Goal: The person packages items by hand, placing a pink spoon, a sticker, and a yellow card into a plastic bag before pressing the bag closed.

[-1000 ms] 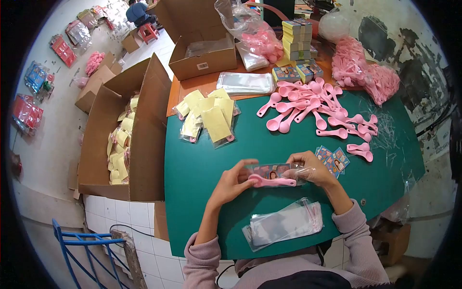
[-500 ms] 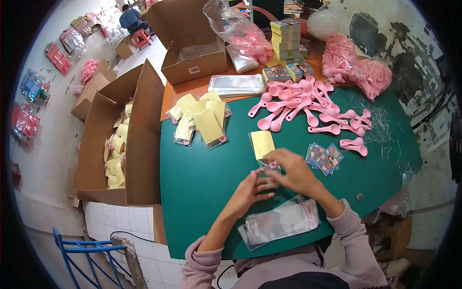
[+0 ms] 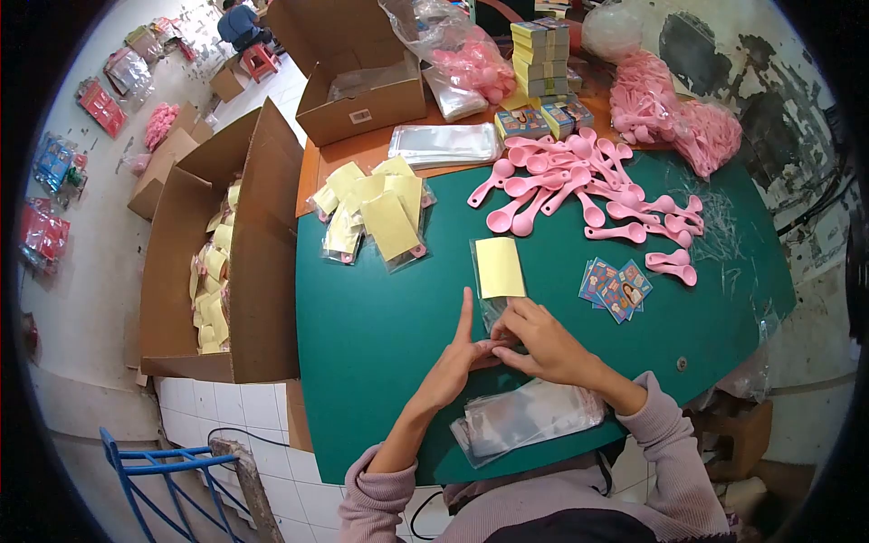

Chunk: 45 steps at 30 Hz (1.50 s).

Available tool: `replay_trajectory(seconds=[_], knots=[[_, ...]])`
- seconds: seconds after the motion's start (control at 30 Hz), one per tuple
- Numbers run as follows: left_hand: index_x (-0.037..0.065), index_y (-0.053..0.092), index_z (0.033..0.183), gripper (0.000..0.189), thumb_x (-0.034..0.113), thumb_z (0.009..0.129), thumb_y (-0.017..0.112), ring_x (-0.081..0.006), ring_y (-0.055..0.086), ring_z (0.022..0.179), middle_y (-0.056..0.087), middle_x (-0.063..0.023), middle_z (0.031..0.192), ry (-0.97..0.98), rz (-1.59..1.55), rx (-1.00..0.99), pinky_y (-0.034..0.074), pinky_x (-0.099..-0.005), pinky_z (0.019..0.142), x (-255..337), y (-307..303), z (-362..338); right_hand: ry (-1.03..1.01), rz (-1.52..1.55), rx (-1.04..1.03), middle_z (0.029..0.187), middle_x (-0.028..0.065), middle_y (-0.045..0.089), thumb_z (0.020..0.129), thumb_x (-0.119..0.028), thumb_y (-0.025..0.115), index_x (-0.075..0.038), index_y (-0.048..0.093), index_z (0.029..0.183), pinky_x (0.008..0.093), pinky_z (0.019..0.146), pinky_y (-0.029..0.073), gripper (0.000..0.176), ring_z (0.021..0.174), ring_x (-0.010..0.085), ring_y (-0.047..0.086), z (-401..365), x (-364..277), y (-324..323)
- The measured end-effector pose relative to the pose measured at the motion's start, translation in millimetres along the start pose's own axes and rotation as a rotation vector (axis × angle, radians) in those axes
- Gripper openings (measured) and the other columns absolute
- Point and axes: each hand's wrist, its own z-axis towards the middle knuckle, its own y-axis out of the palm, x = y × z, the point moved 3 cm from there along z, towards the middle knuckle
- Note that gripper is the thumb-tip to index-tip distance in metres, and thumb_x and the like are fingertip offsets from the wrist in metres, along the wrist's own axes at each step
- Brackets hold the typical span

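Note:
A clear plastic bag (image 3: 491, 312) with a yellow card (image 3: 500, 267) in its far half lies on the green table in front of me. My right hand (image 3: 543, 344) is closed at the bag's near end, thumb and fingers pinched on the plastic. Meeting it there is my left hand (image 3: 455, 366), its index finger stretched upward while its other fingers press at the bag's end. My fingers partly hide that end. Just below my hands rests a stack of empty clear bags (image 3: 534, 416). Several blue printed cards (image 3: 617, 288) lie to the right.
Pink spoons (image 3: 570, 185) are heaped at the back. Filled bags with yellow cards (image 3: 389, 222) form a pile at left. A large cardboard box (image 3: 267, 253) stands beside the table. Bundled cards (image 3: 540, 63) and a smaller box (image 3: 362, 113) sit behind. A person (image 3: 243, 27) sits far off.
My right hand has come down to the bag's near end, and my left index finger now points up. The pink piece seen under my fingers is now hidden. The view has shifted slightly.

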Motion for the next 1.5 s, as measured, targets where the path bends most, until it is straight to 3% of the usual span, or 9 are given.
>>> replay_trajectory(seconds=[0.23,0.5,0.7,0.83,0.97,1.13,1.2,1.33,1.5], knots=[[0.012,-0.015,0.140,0.067,0.023,0.091,0.029,-0.0379,0.059,0.089,0.058,-0.0282,0.096,0.141,0.517,0.005,0.042,-0.0383,0.082,-3,8,-2,0.132,0.101,-0.084,0.083,0.0079,0.050,0.072,-0.013,0.065,-0.006,0.054,0.082,0.0352,0.073,0.036,0.016,0.080,0.0231,0.051,-4,5,-5],[0.014,0.010,0.141,0.067,0.002,0.087,0.046,-0.0099,0.057,0.067,0.058,-0.0071,0.077,-0.008,0.115,0.187,0.047,-0.0222,0.057,-15,-17,21,-0.084,-0.164,-0.105,0.080,0.0069,0.051,0.071,-0.016,0.065,-0.009,0.053,0.079,0.0357,0.069,0.033,0.016,0.080,0.0231,0.050,-11,-13,5],[0.013,0.018,0.139,0.060,-0.001,0.087,0.044,-0.0102,0.057,0.069,0.059,-0.0078,0.078,0.025,0.197,0.303,0.048,-0.0229,0.060,-19,-21,23,-0.116,-0.091,-0.154,0.079,0.0052,0.052,0.074,-0.017,0.064,-0.009,0.052,0.079,0.0339,0.071,0.033,0.014,0.079,0.0216,0.051,-19,-12,-12],[0.012,0.023,0.136,0.054,-0.002,0.088,0.042,-0.0143,0.061,0.079,0.061,-0.0113,0.088,0.003,-0.085,0.296,0.050,-0.0237,0.065,-5,-19,21,0.154,0.504,-0.324,0.074,0.0012,0.049,0.076,-0.015,0.067,-0.006,0.052,0.075,0.0282,0.067,0.037,0.017,0.069,0.0138,0.047,-38,16,-85],[0.006,0.033,0.127,0.039,-0.001,0.089,0.039,-0.0205,0.062,0.091,0.060,-0.0153,0.099,-0.066,-0.062,0.157,0.051,-0.0260,0.071,-1,-15,18,0.523,0.234,0.166,0.082,0.0043,0.054,0.081,-0.014,0.058,-0.004,0.055,0.085,0.0274,0.068,0.043,0.011,0.074,0.0093,0.053,-81,127,-216],[0.003,0.047,0.113,0.022,0.004,0.091,0.042,-0.0169,0.058,0.100,0.059,-0.0100,0.104,-0.048,0.005,0.100,0.050,-0.0235,0.075,0,-11,21,0.634,-0.376,0.584,0.098,0.0132,0.055,0.075,-0.013,0.060,-0.004,0.048,0.114,0.0320,0.083,0.043,0.041,0.087,0.0261,0.055,-97,141,-205],[0.004,0.049,0.112,0.021,0.005,0.092,0.043,-0.0161,0.058,0.101,0.059,-0.0083,0.104,-0.027,0.015,0.066,0.050,-0.0234,0.075,-5,-13,24,0.246,-0.195,0.157,0.109,0.0125,0.047,0.066,-0.013,0.071,-0.006,0.046,0.116,0.0349,0.089,0.038,0.056,0.100,0.0280,0.048,-44,70,-126],[0.003,0.051,0.112,0.022,0.005,0.092,0.042,-0.0132,0.057,0.099,0.058,-0.0069,0.107,-0.066,-0.011,0.000,0.049,-0.0234,0.076,-2,-9,21,0.027,-0.090,-0.061,0.102,0.0133,0.042,0.068,-0.008,0.071,-0.006,0.049,0.104,0.0362,0.075,0.047,0.043,0.085,0.0288,0.054,-11,20,-26],[0.001,0.048,0.112,0.025,-0.001,0.088,0.043,-0.0146,0.059,0.092,0.055,-0.0085,0.109,0.018,0.093,0.034,0.051,-0.0258,0.075,1,-16,14,0.036,0.111,0.067,0.097,0.0111,0.043,0.072,-0.003,0.068,-0.002,0.055,0.087,0.0306,0.070,0.049,0.020,0.078,0.0228,0.055,-3,37,-23]])
